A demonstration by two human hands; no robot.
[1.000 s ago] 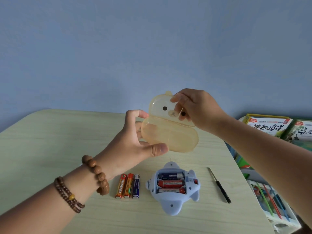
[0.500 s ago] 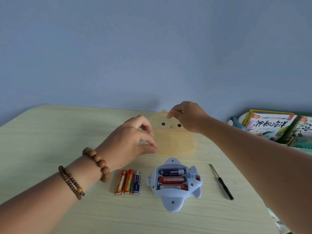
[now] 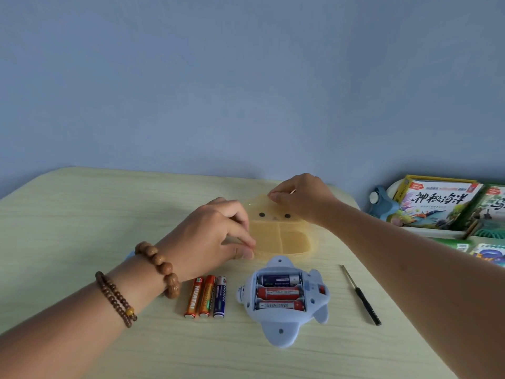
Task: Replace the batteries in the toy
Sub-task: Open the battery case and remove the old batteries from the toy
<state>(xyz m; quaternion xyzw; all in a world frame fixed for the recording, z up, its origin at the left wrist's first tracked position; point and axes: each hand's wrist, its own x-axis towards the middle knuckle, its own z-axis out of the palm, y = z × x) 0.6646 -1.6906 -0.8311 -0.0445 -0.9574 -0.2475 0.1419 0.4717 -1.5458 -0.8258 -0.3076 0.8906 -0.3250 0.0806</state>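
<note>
A pale blue toy [image 3: 284, 328] lies belly-up on the table with its battery bay open and three batteries [image 3: 278, 293] inside. Three loose batteries [image 3: 206, 296] lie side by side just left of it. Behind the toy sits a translucent yellow bear-faced box [image 3: 281, 236], its lid raised at the back. My left hand [image 3: 207, 239] pinches the box's left edge. My right hand [image 3: 300, 199] pinches the top rim of the lid. A thin black-handled screwdriver [image 3: 360, 295] lies right of the toy.
The pale wooden table [image 3: 82, 220] stands against a blue wall. Beyond its right edge, a rack holds several colourful books [image 3: 437, 203] and a small blue object [image 3: 381, 201]. Beaded bracelets circle my left wrist.
The yellow box came down from mid-air onto the table behind the toy. Both hands followed it down and still hold it; the lid now stands open.
</note>
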